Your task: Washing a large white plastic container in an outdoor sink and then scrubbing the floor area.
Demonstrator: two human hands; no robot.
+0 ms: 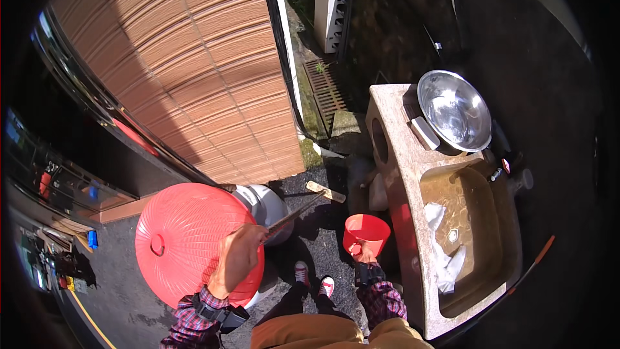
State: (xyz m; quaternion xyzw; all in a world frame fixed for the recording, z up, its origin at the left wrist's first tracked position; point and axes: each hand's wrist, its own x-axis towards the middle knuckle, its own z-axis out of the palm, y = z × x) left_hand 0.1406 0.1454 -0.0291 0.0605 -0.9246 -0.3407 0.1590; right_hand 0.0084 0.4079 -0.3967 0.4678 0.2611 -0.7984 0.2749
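Note:
My left hand (237,257) is closed around the dark handle of a long-handled brush (292,216). From the fist the handle slants away to a narrow wooden head (325,192) low over the asphalt; whether it touches the ground I cannot tell. My right hand (367,253) grips a red plastic dipper (370,227) by its handle. The dipper hangs beside the front of a stone sink (411,174), its inside partly visible. Below my left forearm and fist bulges a large red ribbed plastic cover (193,232).
Clear water stands in the sink basin, with white cloths (443,261) along its near side. A steel bowl (455,111) and a scrubbing brush (425,133) rest on the sink's ledge. Beyond are a tiled wall (203,58), a grey container (271,208) and a drain grate (325,89).

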